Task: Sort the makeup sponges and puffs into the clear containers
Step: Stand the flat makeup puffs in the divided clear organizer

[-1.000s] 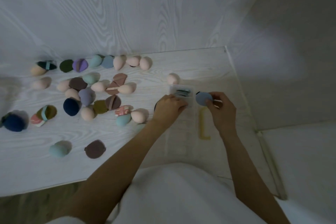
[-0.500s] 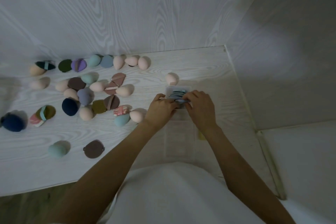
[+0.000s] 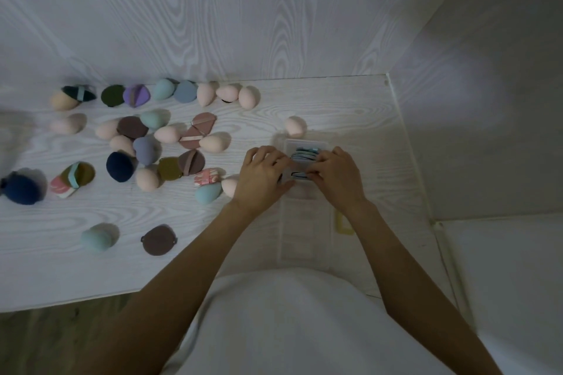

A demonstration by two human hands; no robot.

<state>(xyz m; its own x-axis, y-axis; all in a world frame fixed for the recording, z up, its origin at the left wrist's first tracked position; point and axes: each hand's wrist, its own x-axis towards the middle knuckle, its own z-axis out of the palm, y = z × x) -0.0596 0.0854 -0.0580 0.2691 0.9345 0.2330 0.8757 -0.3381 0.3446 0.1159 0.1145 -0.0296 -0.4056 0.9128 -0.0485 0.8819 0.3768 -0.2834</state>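
White wood-grain table (image 3: 350, 106), set against a matching panelled wall (image 3: 213, 9); pale plain wall to the right. White garment (image 3: 274, 329) at the lower edge, both bare forearms reaching up from it. Clear container (image 3: 306, 222), long and narrow, lying on the table right of centre, far end near a single peach sponge (image 3: 295, 125); blue and teal puffs (image 3: 304, 154) stacked on edge inside that far end. Yellow comb-like piece (image 3: 344, 227) flat on the table just beside the container's right wall. Left hand (image 3: 263, 175) at the container's left wall, fingers curled over the rim; whether gripping the rim or only resting there, cannot tell. Right hand (image 3: 336, 175) over the container from the right, fingertips pinching a thin dark-edged puff (image 3: 300, 174) held low inside, just nearer than the stacked ones. Loose stock spread over the left half of the table, well apart from the container: navy sponge (image 3: 21, 189) at the far left edge; second navy sponge (image 3: 119, 167) mid-cluster; brown round puff (image 3: 159, 239) and teal sponge (image 3: 97, 237) alone near the front; purple puff (image 3: 136, 95), olive puff (image 3: 112, 95) and several peach sponges along the back row; pink patterned puff (image 3: 207, 176) and teal drop-shaped sponge (image 3: 207, 193) just left of the left wrist.
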